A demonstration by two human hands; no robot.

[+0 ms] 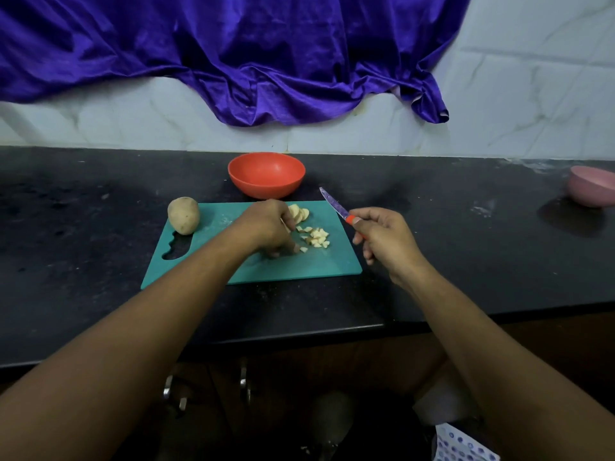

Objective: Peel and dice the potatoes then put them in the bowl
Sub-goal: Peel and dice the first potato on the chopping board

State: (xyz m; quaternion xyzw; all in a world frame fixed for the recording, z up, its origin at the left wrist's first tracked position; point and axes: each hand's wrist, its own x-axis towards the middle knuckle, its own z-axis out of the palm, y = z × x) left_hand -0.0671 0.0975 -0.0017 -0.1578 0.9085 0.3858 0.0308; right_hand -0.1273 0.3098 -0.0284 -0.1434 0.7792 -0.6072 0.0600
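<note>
Pale potato slices point(301, 213) half behind left hand point(268, 227)

Black stone countertop point(100, 201), dusty and speckled, across the whole width. Directly behind the countertop, white marble-veined wall tiles point(532, 94). Above the countertop, over the tiles, shiny purple cloth point(233, 44) in folds. At the countertop's far right, a pink bowl point(589, 191). Below the countertop, dark cabinet fronts point(332, 367) with metal handles point(244, 380).

Single head cam, looks fwd/down, close over cutting board point(253, 261) on counter point(83, 227).
</note>
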